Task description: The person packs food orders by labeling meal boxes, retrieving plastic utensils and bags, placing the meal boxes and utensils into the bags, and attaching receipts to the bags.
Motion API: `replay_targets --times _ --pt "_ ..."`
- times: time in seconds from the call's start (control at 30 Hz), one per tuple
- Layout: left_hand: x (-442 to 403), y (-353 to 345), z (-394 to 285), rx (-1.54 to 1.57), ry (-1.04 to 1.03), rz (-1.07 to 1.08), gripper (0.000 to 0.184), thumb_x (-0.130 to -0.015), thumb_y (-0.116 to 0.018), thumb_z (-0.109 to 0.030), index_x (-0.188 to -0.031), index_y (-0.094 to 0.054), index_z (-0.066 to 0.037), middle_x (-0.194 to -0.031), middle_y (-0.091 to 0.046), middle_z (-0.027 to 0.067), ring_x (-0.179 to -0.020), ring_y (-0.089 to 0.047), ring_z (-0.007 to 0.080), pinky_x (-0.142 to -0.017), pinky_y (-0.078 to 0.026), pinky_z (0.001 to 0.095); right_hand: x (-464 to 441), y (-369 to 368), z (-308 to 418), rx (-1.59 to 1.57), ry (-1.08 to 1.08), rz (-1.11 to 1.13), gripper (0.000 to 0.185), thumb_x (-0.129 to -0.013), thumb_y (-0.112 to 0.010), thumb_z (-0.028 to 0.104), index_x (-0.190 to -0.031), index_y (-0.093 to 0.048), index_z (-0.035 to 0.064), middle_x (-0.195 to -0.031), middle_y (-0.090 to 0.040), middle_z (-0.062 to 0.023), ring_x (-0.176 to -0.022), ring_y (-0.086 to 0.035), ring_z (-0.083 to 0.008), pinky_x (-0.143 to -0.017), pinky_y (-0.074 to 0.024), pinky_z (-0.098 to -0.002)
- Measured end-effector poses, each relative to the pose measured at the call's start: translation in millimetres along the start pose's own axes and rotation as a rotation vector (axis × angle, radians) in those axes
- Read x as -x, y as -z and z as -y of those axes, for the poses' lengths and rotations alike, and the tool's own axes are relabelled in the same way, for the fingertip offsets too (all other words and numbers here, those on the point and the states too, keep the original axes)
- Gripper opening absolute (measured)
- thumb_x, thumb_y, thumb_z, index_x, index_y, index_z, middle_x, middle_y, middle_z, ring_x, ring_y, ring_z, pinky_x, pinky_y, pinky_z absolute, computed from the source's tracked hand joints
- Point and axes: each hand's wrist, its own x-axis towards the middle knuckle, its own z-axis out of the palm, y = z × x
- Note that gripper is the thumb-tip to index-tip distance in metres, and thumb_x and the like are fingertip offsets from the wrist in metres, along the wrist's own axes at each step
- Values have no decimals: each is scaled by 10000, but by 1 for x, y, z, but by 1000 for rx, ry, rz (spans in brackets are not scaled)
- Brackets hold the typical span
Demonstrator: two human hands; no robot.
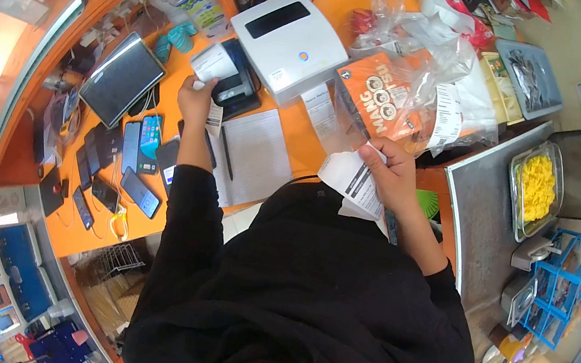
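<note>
Printed paper slips (359, 182) are pinched in my right hand (394, 172), just in front of my body. My left hand (196, 100) has its fingers closed on a white paper (214, 67) at the black receipt printer (239, 85). Behind the printer stands a white machine with a dark display (287, 44), and a paper strip (319, 111) hangs from its front. An open lined notebook (259, 149) lies between my hands, with a dark pen (228, 152) on it. The orange printed box (377, 93) in clear plastic sits beyond my right hand.
Several phones (149, 143) and a dark tablet (123, 80) lie on the orange desk (67, 235) at the left. On the right, a metal counter (477, 200) holds a glass dish of yellow food (536, 188) and a blue rack (561, 286). A grey-blue tray (539, 105) stands behind.
</note>
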Motion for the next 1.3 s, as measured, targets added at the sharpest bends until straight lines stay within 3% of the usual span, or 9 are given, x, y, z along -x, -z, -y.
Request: replay_targets --times 0.2,0.37,0.47,0.63,0.77,0.87,1.07,1.2,1.3 --pt "29 -46 -2 595 -28 -240 313 -781 -745 -248 -849 -644 40 -757 -670 132 -666 -611 195 -634 -472 323 8 11 -8 -64 -57 -80 172 -921 -608 189 -894 -634 21 -725 -598 24 -638 -533 -25 -551 -417 -185" --pt "51 -45 -32 734 100 234 247 -817 -704 -143 -993 -642 18 -925 -656 64 -788 -578 128 -745 -454 275 10 12 -10 -222 -103 -99 179 -922 -610 204 -902 -635 28 -737 -611 24 -636 -539 -23 -558 -427 -184" --pt "60 -32 -33 943 203 150 232 -828 -667 -94 -1028 -632 18 -967 -653 69 -804 -603 140 -742 -469 270 13 13 -1 -185 -34 -146 189 -925 -605 213 -901 -636 28 -736 -613 29 -633 -540 -23 -563 -428 -182" --pt "114 3 -63 964 66 238 224 -819 -542 -38 -1026 -610 19 -920 -647 73 -797 -610 125 -748 -487 252 15 19 -1 -236 -3 -181 207 -937 -589 224 -920 -632 22 -779 -617 18 -674 -542 -20 -595 -433 -178" --pt "134 29 -100 1188 -95 677 281 -817 -579 -117 -1066 -564 11 -957 -622 54 -851 -575 105 -769 -461 238 12 18 11 -101 27 -112 191 -919 -613 208 -921 -637 19 -777 -621 14 -679 -551 -29 -597 -440 -188" --pt "146 44 -149 1167 -156 887 400 -777 -674 -172 -1107 -541 10 -992 -613 56 -884 -554 88 -749 -442 230 11 21 23 63 67 -34 175 -896 -640 188 -902 -643 13 -765 -622 9 -674 -553 -39 -592 -437 -197" --pt "178 40 -200 711 -358 1064 331 -781 -751 -327 -846 -639 -23 -788 -592 6 -688 -519 64 -622 -395 225 5 59 46 253 307 65 200 -863 -662 155 -753 -635 -10 -724 -606 -22 -628 -526 -69 -553 -393 -231" --pt "179 30 -176 711 -31 719 106 -769 -704 -93 -757 -669 6 -628 -600 -12 -559 -534 58 -515 -407 211 -24 144 82 363 331 -206 266 -848 -655 158 -642 -615 -5 -636 -538 -3 -589 -483 -76 -536 -366 -237" --pt "174 31 -153 891 186 548 217 -721 -582 17 -927 -644 42 -803 -634 43 -648 -561 82 -634 -433 204 -81 223 87 599 172 -351 170 -821 -671 185 -789 -658 19 -646 -534 -14 -606 -483 -76 -539 -362 -240"
